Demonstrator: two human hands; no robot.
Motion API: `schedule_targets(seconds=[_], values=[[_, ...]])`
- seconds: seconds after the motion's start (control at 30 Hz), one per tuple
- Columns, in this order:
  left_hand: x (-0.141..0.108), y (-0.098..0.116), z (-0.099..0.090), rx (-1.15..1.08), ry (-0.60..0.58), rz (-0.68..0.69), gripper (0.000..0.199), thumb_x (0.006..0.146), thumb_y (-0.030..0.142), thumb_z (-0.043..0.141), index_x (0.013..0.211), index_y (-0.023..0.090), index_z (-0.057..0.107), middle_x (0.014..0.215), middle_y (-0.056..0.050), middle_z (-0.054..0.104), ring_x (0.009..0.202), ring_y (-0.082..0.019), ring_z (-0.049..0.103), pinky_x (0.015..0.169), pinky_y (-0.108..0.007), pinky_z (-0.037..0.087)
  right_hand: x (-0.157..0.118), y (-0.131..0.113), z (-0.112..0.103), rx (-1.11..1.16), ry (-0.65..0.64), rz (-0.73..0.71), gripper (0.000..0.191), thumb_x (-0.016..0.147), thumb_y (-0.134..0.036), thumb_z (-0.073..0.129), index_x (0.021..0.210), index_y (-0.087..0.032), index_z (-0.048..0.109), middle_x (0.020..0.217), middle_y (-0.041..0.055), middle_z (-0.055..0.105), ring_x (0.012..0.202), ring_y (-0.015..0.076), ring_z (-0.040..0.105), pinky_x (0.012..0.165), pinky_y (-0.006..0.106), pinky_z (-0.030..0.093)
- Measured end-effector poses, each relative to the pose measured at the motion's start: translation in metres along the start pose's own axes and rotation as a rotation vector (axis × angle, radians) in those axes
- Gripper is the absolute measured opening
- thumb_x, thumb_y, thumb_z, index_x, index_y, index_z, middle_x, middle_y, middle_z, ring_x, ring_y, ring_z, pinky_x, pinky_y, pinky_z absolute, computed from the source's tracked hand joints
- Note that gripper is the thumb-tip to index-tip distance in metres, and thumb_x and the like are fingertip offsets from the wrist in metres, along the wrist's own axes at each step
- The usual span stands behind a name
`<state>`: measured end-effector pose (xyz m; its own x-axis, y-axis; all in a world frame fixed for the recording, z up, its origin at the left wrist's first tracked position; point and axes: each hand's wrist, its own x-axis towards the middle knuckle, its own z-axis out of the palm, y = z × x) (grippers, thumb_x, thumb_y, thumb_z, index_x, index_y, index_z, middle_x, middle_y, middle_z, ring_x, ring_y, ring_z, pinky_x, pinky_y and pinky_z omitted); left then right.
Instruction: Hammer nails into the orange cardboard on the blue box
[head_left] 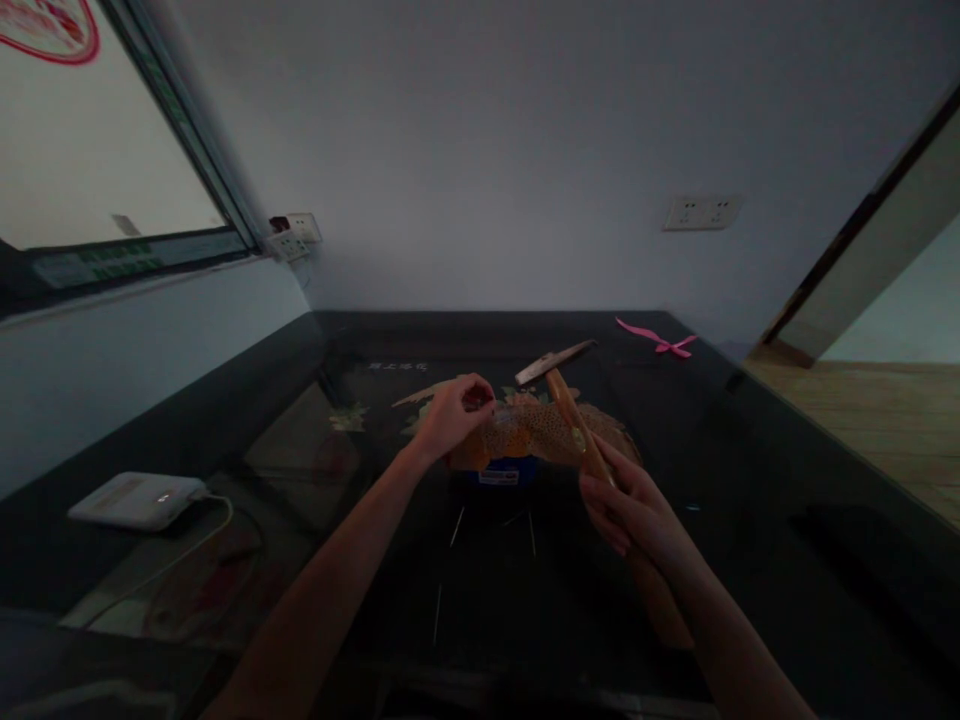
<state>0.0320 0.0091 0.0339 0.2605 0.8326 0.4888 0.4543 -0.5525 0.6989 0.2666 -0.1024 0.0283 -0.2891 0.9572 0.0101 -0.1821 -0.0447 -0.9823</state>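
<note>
Right hand (pixel 637 510) fingers wrap the hammer (pixel 570 400) handle, its heavy head above them; grip low. Left hand (pixel 454 412) pinches something small (unclear what) over the stiff wood piece (pixel 540 430).

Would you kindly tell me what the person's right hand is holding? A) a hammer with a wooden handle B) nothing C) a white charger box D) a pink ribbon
A: the right hand wraps the wooden handle of the hammer, whose head is raised above the dark table.
</note>
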Motion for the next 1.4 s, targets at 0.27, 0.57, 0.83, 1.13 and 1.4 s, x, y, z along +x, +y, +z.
schedule_targets(seconds=[0.27,0.57,0.83,1.13,1.4], values=[[-0.008,-0.009,0.002,-0.067,0.009,-0.067,0.008,0.075,0.018,0.058,0.082,0.015,0.055,0.076,-0.001,0.061,0.07,-0.011,0.06,0.067,-0.025,0.05,-0.003,-0.003,0.006,-0.055,0.012,0.02,0.068,0.079,-0.03,0.058,0.14,-0.016,0.028,0.05,-0.0103,0.043,0.028,0.0013,0.029,0.026,0.013,0.026],[-0.008,-0.012,0.005,-0.082,-0.013,-0.045,0.008,0.076,0.02,0.057,0.083,0.015,0.055,0.078,-0.001,0.06,0.072,-0.011,0.06,0.07,-0.026,0.05,-0.002,0.003,0.006,-0.098,-0.007,0.015,0.073,0.081,-0.03,0.055,0.143,-0.014,0.02,0.045,-0.0117,0.04,0.028,0.0024,0.026,0.026,0.013,0.028],[-0.007,-0.019,0.005,-0.013,-0.049,-0.015,0.008,0.076,0.021,0.058,0.081,0.014,0.058,0.077,-0.003,0.061,0.073,-0.013,0.059,0.072,-0.029,0.05,-0.003,-0.047,0.011,-0.349,-0.039,0.031,0.07,0.081,-0.029,0.054,0.142,-0.016,0.024,0.041,-0.0115,0.04,0.028,0.0039,0.032,0.027,0.013,0.029],[-0.007,-0.023,0.007,0.049,-0.043,-0.052,0.012,0.074,0.023,0.061,0.081,0.014,0.061,0.074,-0.003,0.064,0.067,-0.014,0.059,0.065,-0.028,0.049,0.005,-0.076,0.026,-0.616,-0.205,0.112,0.059,0.079,-0.022,0.052,0.136,-0.014,0.037,0.046,-0.0098,0.042,0.029,0.0039,0.036,0.027,0.013,0.03],[-0.007,-0.024,0.007,-0.047,-0.047,-0.054,0.01,0.074,0.022,0.061,0.08,0.014,0.061,0.078,-0.003,0.066,0.072,-0.014,0.062,0.071,-0.028,0.05,0.0,-0.081,0.029,-0.58,-0.153,0.066,0.06,0.079,-0.021,0.051,0.137,-0.015,0.036,0.045,-0.0104,0.041,0.028,0.0033,0.033,0.026,0.013,0.029]])
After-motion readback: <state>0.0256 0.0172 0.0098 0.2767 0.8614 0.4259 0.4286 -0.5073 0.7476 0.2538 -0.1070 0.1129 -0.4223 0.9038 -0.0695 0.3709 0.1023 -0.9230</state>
